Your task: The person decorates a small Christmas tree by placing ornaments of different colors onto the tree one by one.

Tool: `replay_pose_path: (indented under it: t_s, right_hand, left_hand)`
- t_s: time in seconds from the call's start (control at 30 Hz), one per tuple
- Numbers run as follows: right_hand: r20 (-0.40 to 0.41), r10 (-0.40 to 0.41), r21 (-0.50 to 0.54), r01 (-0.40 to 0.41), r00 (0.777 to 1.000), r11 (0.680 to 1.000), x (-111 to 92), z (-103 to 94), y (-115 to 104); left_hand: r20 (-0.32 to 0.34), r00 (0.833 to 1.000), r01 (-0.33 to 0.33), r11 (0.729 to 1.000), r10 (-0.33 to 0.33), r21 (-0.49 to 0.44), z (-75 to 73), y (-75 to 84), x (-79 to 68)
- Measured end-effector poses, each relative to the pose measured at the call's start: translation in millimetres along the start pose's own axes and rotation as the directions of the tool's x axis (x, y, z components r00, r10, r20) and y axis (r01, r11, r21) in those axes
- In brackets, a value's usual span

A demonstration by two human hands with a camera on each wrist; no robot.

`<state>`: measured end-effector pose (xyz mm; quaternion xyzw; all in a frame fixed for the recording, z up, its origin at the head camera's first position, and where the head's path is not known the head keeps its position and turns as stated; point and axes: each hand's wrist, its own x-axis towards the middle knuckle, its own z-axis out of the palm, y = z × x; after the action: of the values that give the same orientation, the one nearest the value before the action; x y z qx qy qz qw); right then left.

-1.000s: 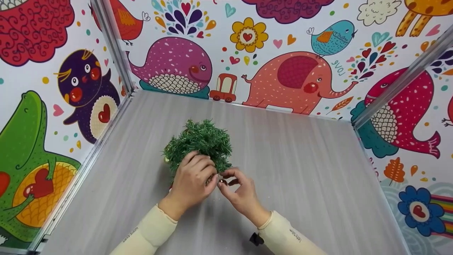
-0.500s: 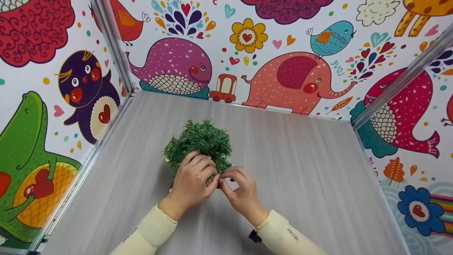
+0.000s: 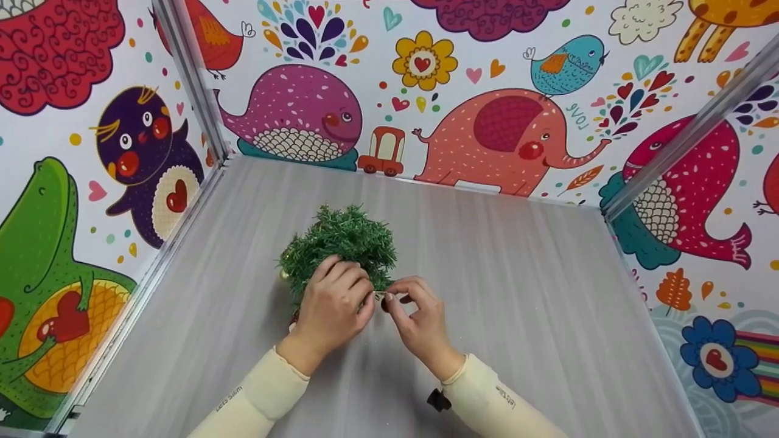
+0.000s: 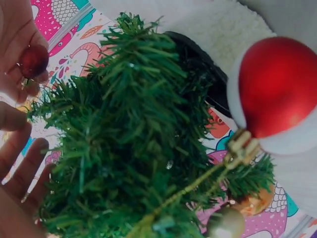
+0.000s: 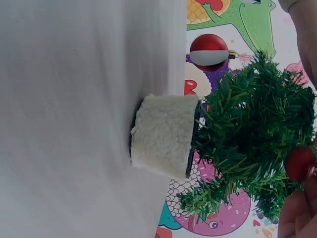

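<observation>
A small artificial Christmas tree (image 3: 344,234) stands in front of me, its pot (image 5: 165,136) wrapped in white fuzzy material. My left hand (image 3: 335,304) lies over the near side of the foliage, fingers curled at a branch (image 4: 42,109) tip. Just right of it, my right hand (image 3: 420,316) pinches the loop of a small dark red bauble (image 4: 33,61) between thumb and fingers. A short thin gold cord (image 3: 378,293) spans the narrow gap between the two hands. Whether the loop is around the branch cannot be made out.
A red and white bauble (image 5: 209,53) hangs from the tree on a gold cord. A gold bauble (image 3: 284,275) and an orange ornament (image 4: 255,201) hang there too. Printed cartoon panels (image 3: 389,79) wall in the grey tabletop (image 3: 517,292).
My right hand has drawn slightly up and right, away from the left fingertips. A stretch of gold cord now shows between the hands. The tree has hardly moved.
</observation>
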<state>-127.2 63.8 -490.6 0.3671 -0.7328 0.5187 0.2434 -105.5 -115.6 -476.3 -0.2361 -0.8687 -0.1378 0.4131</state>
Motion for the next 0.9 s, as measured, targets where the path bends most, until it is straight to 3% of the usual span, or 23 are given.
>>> replay_pose_path:
  t_s: [0.33,0.9]
  right_hand:
    - [0.027,0.101,0.031,-0.102,0.994,0.994,9.0,-2.3,-7.0]
    - [0.04,0.141,0.07,-0.144,0.989,0.987,12.2,-0.1,1.8]
  left_hand:
    - [-0.001,0.997,0.071,0.997,-0.071,-0.028,0.9,2.5,1.5]
    - [-0.001,0.994,0.112,0.993,-0.112,-0.031,1.8,2.8,3.8]
